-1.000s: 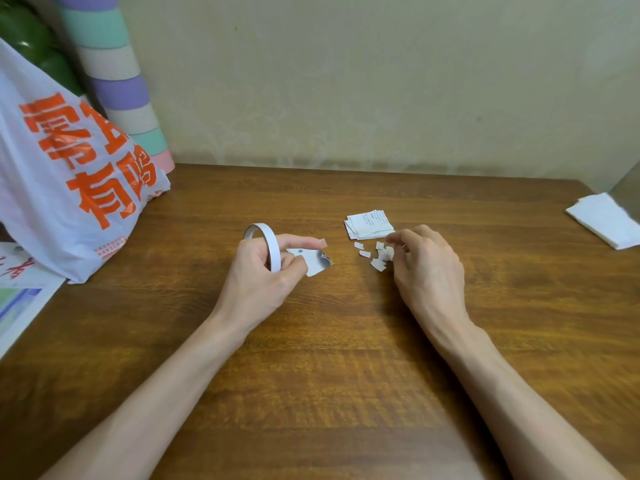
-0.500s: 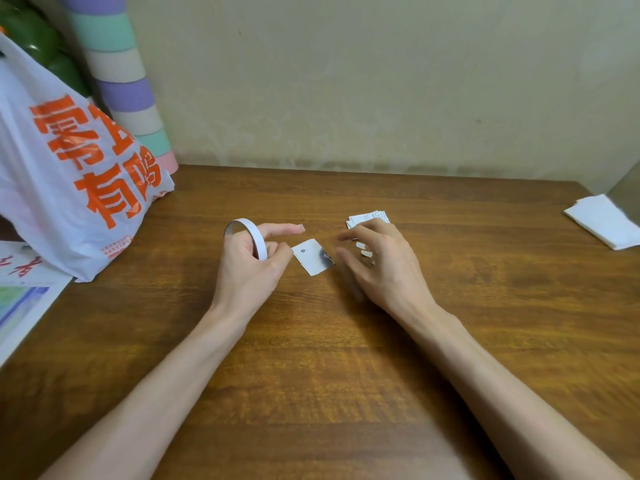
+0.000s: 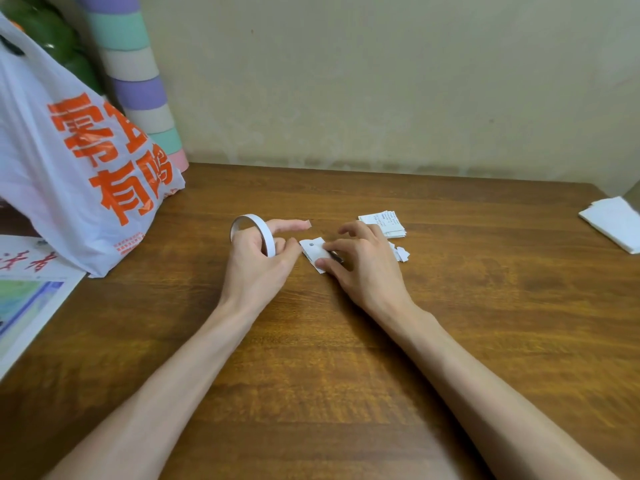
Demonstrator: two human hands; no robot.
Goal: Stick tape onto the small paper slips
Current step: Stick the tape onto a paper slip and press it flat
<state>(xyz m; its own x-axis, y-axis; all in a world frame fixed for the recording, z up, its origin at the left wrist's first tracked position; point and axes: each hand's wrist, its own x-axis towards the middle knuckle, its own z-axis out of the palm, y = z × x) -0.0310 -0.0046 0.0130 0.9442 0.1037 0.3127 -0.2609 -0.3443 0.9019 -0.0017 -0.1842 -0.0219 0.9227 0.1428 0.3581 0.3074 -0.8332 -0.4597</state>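
Watching the head feed remotely, here's what bugs me. The wooden table (image 3: 346, 375) looks smooth, so light paper can slide on it. The white plastic bag (image 3: 69, 161) sits well left of the tape roll (image 3: 256, 233), so I doubt it gets in the way.

The left hand (image 3: 256, 271) has its fingers curled round the roll, forefinger sticking out straight past the ring, thumb reaching right to the slip's near edge. The right hand (image 3: 367, 271), just right of the roll, pinches narrow with thumb and forefinger, its other fingers fanned loose.

The stack of printed slips (image 3: 384, 223) lies right of the roll and a bit further back, close behind the right hand's knuckles. One careless lift and I think the stack gets knocked askew.

The paper slip (image 3: 313, 249) is what the right hand pinches, and it sits immediately right of the roll, between both thumbs. I can't tell if any tape end is peeled free. If it is, my guess is it folds on itself or grabs a fingertip before the paper, or lands crooked because the slip pivots under such a small grip.

The scraps (image 3: 401, 253), further right of the roll, sit by the right hand's outer edge and could get swept off.
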